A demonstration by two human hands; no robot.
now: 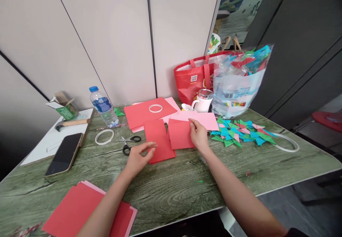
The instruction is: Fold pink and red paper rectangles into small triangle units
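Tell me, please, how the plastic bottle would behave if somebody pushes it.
The plastic bottle would probably tip if pushed near its blue cap, as it stands tall and narrow. Once down, it might roll, given its round body. Its clear plastic looks thin and may dent.

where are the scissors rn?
Head view, left of centre: the scissors lie on the table between the white tape ring and the red sheets, just beyond the left hand.

Tabletop (176, 187) before the red sheets (161, 149) leaves passage — scissors (130, 139) obstruct the left, a mug (204, 103) the back.
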